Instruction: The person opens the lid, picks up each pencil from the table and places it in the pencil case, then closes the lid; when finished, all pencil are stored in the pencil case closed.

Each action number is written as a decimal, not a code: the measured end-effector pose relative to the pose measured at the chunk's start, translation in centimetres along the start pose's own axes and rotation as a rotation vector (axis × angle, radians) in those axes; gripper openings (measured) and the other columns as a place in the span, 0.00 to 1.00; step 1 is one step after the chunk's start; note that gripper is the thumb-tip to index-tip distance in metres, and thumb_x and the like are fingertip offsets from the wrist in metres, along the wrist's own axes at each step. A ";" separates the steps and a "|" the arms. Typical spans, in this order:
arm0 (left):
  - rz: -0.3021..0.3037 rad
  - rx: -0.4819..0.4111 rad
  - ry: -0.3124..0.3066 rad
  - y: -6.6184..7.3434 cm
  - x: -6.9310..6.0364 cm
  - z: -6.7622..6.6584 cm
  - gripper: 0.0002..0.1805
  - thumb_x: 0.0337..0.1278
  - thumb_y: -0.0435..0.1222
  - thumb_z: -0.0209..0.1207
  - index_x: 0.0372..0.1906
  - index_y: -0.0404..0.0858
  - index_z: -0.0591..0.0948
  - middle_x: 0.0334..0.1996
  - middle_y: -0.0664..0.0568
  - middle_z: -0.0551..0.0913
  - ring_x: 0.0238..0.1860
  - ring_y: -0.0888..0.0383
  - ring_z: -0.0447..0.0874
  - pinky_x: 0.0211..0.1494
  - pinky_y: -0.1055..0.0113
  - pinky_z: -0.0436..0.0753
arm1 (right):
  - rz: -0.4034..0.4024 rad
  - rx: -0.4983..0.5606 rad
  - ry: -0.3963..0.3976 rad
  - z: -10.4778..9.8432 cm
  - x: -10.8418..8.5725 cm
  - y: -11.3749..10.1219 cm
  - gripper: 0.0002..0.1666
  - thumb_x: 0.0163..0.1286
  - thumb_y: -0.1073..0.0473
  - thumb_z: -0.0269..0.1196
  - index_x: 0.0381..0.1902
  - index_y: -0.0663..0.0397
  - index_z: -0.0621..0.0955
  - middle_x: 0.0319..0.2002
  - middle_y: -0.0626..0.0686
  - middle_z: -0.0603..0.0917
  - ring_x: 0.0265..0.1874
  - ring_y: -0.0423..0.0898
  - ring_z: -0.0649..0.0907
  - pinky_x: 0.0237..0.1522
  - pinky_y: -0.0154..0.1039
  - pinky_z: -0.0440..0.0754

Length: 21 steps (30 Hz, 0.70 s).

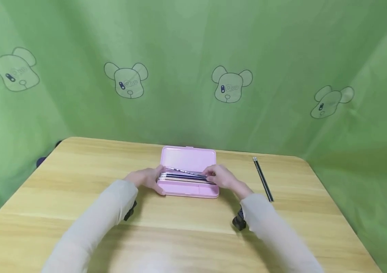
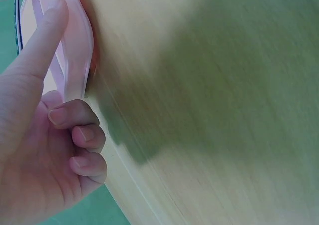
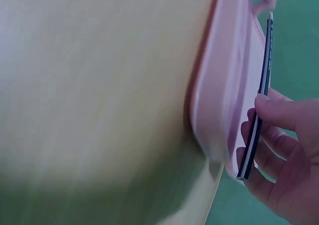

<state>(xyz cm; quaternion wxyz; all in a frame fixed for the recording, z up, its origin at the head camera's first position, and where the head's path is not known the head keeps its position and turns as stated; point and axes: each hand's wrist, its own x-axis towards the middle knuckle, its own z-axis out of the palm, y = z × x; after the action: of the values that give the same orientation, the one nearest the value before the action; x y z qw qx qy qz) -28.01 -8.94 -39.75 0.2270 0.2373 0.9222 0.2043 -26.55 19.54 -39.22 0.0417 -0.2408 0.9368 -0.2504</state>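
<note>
A pink pencil case (image 1: 180, 189) lies with its lid raised, and several pencils (image 1: 183, 179) lie lengthwise in its tray. My left hand (image 1: 147, 177) holds the case's left end; in the left wrist view its thumb (image 2: 42, 41) stretches along the pink front rim while other fingers curl by the end. With thumb and fingers, my right hand (image 1: 221, 176) pinches a dark, light-striped pencil (image 3: 256, 120) over the right part of the case. That pencil slants above the others, its far end near the left hand.
Dark pencils (image 1: 263, 180) lie side by side on the wooden table (image 1: 186, 231), right of the case. Green curtains (image 1: 180, 113) with printed bear heads hang around the table's back and sides. Dark wrist cameras (image 1: 239, 222) sit under both forearms.
</note>
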 end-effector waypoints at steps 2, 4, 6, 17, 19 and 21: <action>-0.007 0.003 -0.003 0.0 -0.1 0.1 0.53 0.35 0.49 0.70 0.66 0.36 0.54 0.60 0.35 0.67 0.61 0.41 0.65 0.65 0.51 0.63 | -0.003 -0.037 -0.008 0.6 0.3 -0.6 0.11 0.57 0.70 0.60 0.39 0.62 0.82 0.30 0.52 0.82 0.31 0.45 0.78 0.39 0.40 0.78; -0.019 0.006 0.002 0.0 -0.2 0.3 0.53 0.35 0.49 0.70 0.66 0.36 0.54 0.60 0.35 0.68 0.61 0.41 0.66 0.65 0.52 0.64 | -0.004 -0.077 -0.007 1.2 0.7 -1.1 0.11 0.57 0.70 0.61 0.39 0.61 0.82 0.32 0.52 0.82 0.32 0.46 0.79 0.40 0.41 0.78; -0.024 0.015 0.001 0.1 -0.1 0.2 0.53 0.35 0.49 0.70 0.66 0.37 0.54 0.60 0.35 0.68 0.61 0.41 0.66 0.65 0.52 0.64 | 0.001 -0.114 -0.005 1.5 1.2 -1.4 0.11 0.57 0.69 0.61 0.40 0.59 0.82 0.34 0.54 0.83 0.35 0.48 0.80 0.44 0.44 0.78; -0.038 -0.002 -0.014 0.3 -0.3 0.6 0.53 0.35 0.48 0.71 0.66 0.36 0.54 0.61 0.35 0.66 0.61 0.40 0.65 0.65 0.51 0.63 | 0.043 -0.164 -0.040 2.9 1.8 -1.4 0.14 0.57 0.70 0.60 0.42 0.56 0.83 0.40 0.54 0.83 0.44 0.52 0.80 0.51 0.49 0.75; -0.034 0.002 -0.007 0.3 -0.4 0.5 0.52 0.35 0.48 0.71 0.65 0.36 0.55 0.61 0.35 0.66 0.60 0.40 0.66 0.64 0.50 0.64 | 0.043 -0.158 -0.036 2.9 1.9 -1.3 0.15 0.58 0.70 0.60 0.43 0.55 0.83 0.41 0.54 0.83 0.44 0.51 0.80 0.52 0.49 0.75; -0.030 0.005 0.002 0.2 -0.3 0.3 0.51 0.35 0.48 0.71 0.65 0.37 0.55 0.60 0.35 0.67 0.60 0.40 0.66 0.64 0.50 0.64 | 0.042 -0.154 -0.029 2.8 1.9 -1.2 0.15 0.59 0.69 0.59 0.44 0.55 0.83 0.41 0.54 0.83 0.44 0.51 0.80 0.51 0.49 0.76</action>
<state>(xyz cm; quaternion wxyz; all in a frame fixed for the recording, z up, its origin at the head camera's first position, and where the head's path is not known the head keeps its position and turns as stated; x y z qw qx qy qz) -27.52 -8.83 -39.76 0.2286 0.2236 0.9264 0.1988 -27.17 16.41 -41.00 0.0421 -0.2272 0.9574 -0.1732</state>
